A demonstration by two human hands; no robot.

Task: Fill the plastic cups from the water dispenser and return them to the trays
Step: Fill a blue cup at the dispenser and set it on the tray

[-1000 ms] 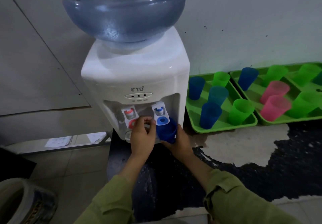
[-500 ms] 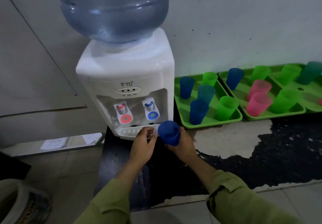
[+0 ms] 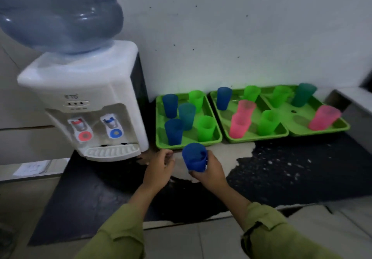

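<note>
My right hand [image 3: 209, 173] grips a blue plastic cup [image 3: 194, 159] upright, just in front of the near edge of the left green tray [image 3: 189, 144]. My left hand [image 3: 160, 168] hovers beside it, fingers loosely curled, holding nothing. The white water dispenser [image 3: 84, 105] with its blue bottle [image 3: 60, 14] stands to the left; its blue tap [image 3: 112, 126] and red tap [image 3: 81, 129] are free. The left tray holds blue, teal and green cups. The middle green tray [image 3: 255, 134] and right green tray [image 3: 322, 130] hold blue, green, pink and teal cups.
All of it sits on a dark, worn countertop [image 3: 291, 168] against a white wall. The drip grille [image 3: 112, 151] juts out at the dispenser's base. Tiled floor lies in front of the counter, and papers [image 3: 32, 167] rest on a lower ledge at left.
The blue cup has come away from under the blue tap and moved right, toward the left tray. My left hand has left the tap and followed. The view has swung right.
</note>
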